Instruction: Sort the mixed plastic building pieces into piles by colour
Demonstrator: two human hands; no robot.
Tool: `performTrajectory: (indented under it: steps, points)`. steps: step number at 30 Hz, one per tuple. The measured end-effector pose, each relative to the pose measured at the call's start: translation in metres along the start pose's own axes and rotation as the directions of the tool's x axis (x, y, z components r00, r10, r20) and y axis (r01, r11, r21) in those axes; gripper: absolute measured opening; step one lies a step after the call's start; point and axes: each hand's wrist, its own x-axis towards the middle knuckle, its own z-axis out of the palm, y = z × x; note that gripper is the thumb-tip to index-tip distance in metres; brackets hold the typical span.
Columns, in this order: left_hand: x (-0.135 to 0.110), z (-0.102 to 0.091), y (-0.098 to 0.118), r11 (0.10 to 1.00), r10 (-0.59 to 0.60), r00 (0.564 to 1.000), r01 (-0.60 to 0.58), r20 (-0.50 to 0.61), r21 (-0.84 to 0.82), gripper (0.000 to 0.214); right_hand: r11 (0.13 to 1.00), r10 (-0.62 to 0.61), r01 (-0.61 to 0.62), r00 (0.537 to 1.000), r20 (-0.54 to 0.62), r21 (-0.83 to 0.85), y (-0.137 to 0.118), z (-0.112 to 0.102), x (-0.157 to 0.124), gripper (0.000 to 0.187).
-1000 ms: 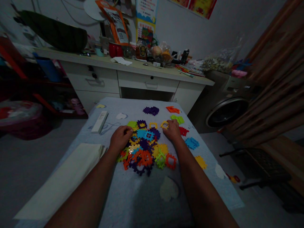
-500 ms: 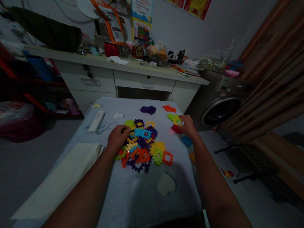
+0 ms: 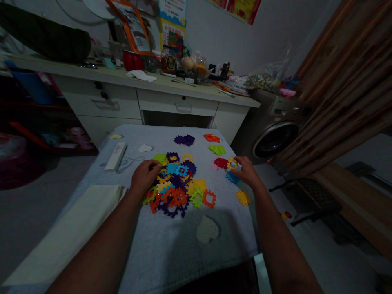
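My right hand (image 3: 247, 172) pinches a yellow square building piece (image 3: 232, 163) with a hole in its middle, beside the red pieces (image 3: 220, 163) and above the blue pieces (image 3: 232, 177). My left hand (image 3: 144, 176) rests at the left edge of a mixed heap of notched plastic pieces (image 3: 177, 181), its fingers curled together; whatever they hold, if anything, is hidden. Sorted by colour, purple pieces (image 3: 184, 140), orange pieces (image 3: 212, 138), green pieces (image 3: 217, 149) and a yellow stack (image 3: 243, 197) lie along the far and right sides of the table.
A cloth with heart shapes covers the table (image 3: 226, 241). On its left lie a white oblong box (image 3: 115, 157) and a folded pale sheet (image 3: 70, 232). Behind stands a cluttered counter (image 3: 147, 83), with a washing machine (image 3: 269, 130) to its right.
My right hand has moved the yellow piece nearer to me, from the green pieces to beside the red ones. The left hand stays by the heap. The whole view has shifted slightly.
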Motion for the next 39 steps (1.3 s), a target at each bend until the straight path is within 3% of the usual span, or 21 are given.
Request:
performTrajectory:
  steps: [10,26,32,39]
  points:
    - [0.002,0.003,-0.006,1.0,0.002,1.0,-0.002,-0.003,0.02,0.04,0.999,0.027,-0.027,1.0,-0.001,0.04,0.024,-0.006,-0.022,0.051]
    - [0.002,0.003,-0.007,0.999,0.031,0.999,-0.031,-0.018,0.008,0.039,0.999,0.003,0.0,0.999,0.048,-0.042,0.008,0.005,-0.04,0.046]
    - [0.0,0.002,-0.005,0.999,0.037,0.999,-0.036,-0.01,0.025,0.039,0.999,0.012,-0.008,0.995,0.099,-0.038,0.0,-0.011,-0.051,0.044]
    - [0.001,0.004,-0.009,0.999,0.03,0.999,-0.03,-0.01,0.027,0.037,0.99,0.133,-0.137,0.975,0.177,0.014,0.012,-0.032,-0.094,0.041]
